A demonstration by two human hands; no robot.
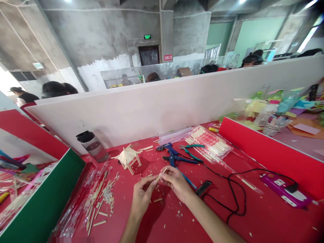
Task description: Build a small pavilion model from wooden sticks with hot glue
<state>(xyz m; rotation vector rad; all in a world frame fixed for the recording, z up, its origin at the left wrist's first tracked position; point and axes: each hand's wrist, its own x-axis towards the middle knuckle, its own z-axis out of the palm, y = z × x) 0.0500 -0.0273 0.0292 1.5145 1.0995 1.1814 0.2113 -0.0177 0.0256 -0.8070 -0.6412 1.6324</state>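
View: head.
Left hand (144, 193): pinches a short wooden stick (159, 177) between thumb and index.
Right hand (176, 182): grips the same spot from the right, fingertips closed; cannot tell if on one piece or two.
Stick location: held up over the red table (215, 216), around the middle.
Slip risk: could drop if pinched too lightly, being so thin; likely hard to spot among the scraps.
Snap risk: might crack if bent between both grips.
Stick model (128, 158): stands far-left of the hands, on thin legs; could tip if brushed by the left hand.
Cable (236, 199): loops right of the right forearm, up to the power strip (286, 190); could snag on a sleeve or elbow and drag tools along.
Blue-handled tools (172, 158): lie just beyond the fingers, in the way of a far reach.
Green-handled pliers (194, 146): rest farther off.
Stick bag (211, 143): lies far right, by the red divider (268, 155).
Loose sticks (93, 212): litter the near left.
Bottle (95, 148): stands far left, by the white partition (141, 113).
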